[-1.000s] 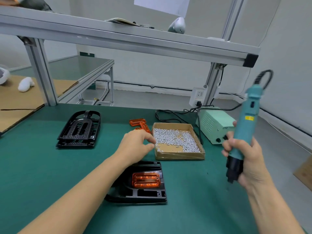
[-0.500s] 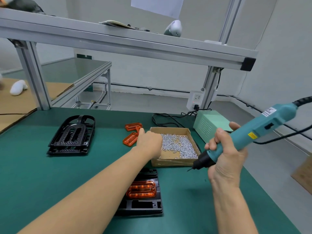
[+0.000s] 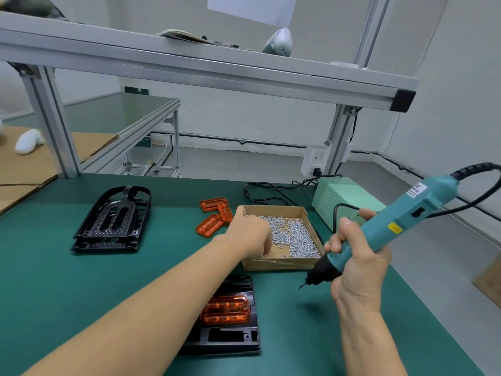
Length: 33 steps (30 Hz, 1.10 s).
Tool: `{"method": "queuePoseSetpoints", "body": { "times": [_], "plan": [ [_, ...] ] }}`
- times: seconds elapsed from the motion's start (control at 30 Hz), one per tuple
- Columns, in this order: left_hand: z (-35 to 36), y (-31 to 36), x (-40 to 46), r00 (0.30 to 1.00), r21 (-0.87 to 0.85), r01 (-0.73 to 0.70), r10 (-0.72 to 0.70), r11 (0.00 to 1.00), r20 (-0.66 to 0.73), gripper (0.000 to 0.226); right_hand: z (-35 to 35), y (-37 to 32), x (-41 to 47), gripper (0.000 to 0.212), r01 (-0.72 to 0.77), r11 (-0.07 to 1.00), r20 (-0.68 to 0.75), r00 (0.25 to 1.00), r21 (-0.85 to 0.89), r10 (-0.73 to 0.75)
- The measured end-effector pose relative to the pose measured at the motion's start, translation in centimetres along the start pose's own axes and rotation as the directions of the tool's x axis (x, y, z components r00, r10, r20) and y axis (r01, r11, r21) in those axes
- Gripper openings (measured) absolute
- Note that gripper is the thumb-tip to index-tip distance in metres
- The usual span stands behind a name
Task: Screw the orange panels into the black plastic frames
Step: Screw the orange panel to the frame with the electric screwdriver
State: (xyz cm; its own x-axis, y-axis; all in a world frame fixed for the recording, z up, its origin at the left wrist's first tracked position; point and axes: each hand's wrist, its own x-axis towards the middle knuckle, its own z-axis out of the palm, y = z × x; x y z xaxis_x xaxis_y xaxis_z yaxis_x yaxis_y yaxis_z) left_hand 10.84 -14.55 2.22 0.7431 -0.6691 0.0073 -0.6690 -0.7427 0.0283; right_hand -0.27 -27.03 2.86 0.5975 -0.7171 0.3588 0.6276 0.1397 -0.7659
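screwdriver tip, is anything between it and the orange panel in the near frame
Nothing visible blocks it. The electric screwdriver, held in the right hand, points down-left over bare mat toward the orange panel; the left forearm crosses only the frame's left side.

Left hand (image 3: 250,234) hides its fingers inside box (image 3: 282,263).

Left hand (image 3: 250,234) now dipped into screw box (image 3: 282,263), perhaps pinching.

The electric screwdriver (image 3: 401,221) carries a white printed label near its cord end and a small yellow sticker on its body; neither print is legible.
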Motion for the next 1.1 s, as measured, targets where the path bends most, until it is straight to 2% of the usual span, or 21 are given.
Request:
{"method": "queuePoseSetpoints", "body": {
  "times": [0.23,0.4,0.7,0.77,0.8,0.87,0.93,1.03,1.1],
  "plan": [
    [-0.2,-0.1,0.2,0.985,-0.014,-0.173,0.173,0.985,0.003,0.024,0.0,0.0,-0.1,0.025,-0.006,1.0,0.013,1.0,-0.005,0.006],
    [0.0,-0.4,0.2,0.993,-0.1,-0.112,0.116,0.989,0.037,0.015,0.1,0.1,-0.2,0.026,0.001,1.0,0.032,0.999,-0.023,0.0],
    [0.8,0.1,0.7,0.998,-0.062,-0.062,0.064,0.996,0.024,0.012,0.3,0.1,-0.5,0.025,-0.017,1.0,0.052,0.998,-0.015,0.018],
    [0.6,-0.1,0.5,0.998,-0.126,-0.066,0.067,0.99,-0.003,0.01,0.3,-0.2,-0.6,0.022,-0.024,1.0,0.055,0.998,0.011,0.024],
    [0.4,-0.3,0.2,0.998,-0.222,-0.059,0.05,0.973,-0.046,0.009,0.4,-0.3,-0.6,0.021,-0.032,0.999,0.055,0.998,0.04,0.03],
    [-0.2,-0.8,-0.8,0.99,-0.528,-0.036,-0.042,0.849,-0.135,0.007,0.3,-0.7,-0.5,0.017,-0.046,0.993,0.058,0.998,0.112,0.04],
    [-0.6,-1.3,-2.8,0.976,-0.79,-0.07,-0.12,0.61,-0.179,0.008,0.3,-1.0,-0.4,0.016,-0.052,0.987,0.048,0.998,0.155,0.045],
    [0.2,-1.5,-6.6,0.969,-0.964,-0.125,-0.181,0.236,-0.17,0.015,0.6,-1.6,-0.5,0.018,-0.078,0.977,0.031,0.997,0.199,0.073],
    [1.0,-1.4,-8.8,0.967,-0.991,-0.122,-0.219,0.06,-0.133,0.012,1.2,-2.0,-0.9,0.018,-0.097,0.965,0.043,0.995,0.242,0.089]
  ]
}}
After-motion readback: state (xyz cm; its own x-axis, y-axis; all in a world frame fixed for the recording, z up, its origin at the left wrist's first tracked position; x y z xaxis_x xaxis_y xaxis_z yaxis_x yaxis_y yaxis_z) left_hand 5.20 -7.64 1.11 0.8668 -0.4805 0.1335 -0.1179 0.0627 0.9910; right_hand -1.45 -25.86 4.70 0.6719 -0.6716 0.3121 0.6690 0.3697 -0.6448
